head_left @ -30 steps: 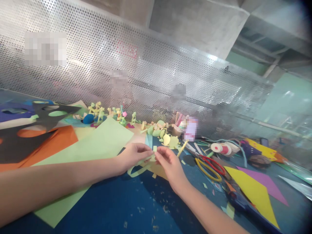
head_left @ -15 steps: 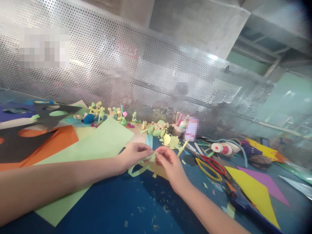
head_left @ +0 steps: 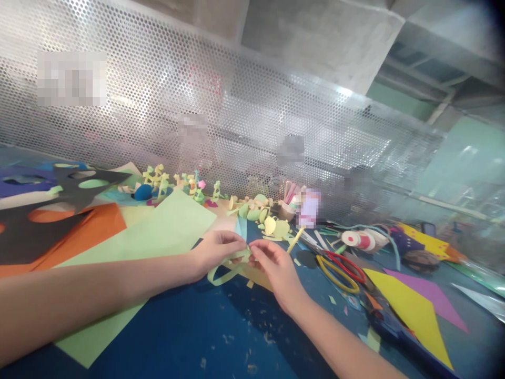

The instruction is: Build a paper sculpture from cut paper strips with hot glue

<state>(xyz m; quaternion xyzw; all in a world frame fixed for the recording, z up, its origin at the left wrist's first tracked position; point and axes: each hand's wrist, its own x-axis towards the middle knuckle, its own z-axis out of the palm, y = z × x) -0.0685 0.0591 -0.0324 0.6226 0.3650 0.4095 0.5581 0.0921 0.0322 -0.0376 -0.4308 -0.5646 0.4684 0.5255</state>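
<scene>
While the left hand [head_left: 216,253] and the right hand [head_left: 278,268] are facing each other above the blue table [head_left: 181,331], each grip is pinching narrowly, thumb against finger, on a pale green paper strip [head_left: 221,280]. Its end is sitting between the fingertips; its loop is curving below the left hand. A large green sheet [head_left: 165,231] is running beneath the left arm [head_left: 114,289]. Scissors [head_left: 347,290] and a yellow sheet [head_left: 410,310] are bounding the working room rightward; a perforated screen [head_left: 240,116] is bordering the far edge. A lilac card [head_left: 310,208] is showing too blurred for reading.
</scene>
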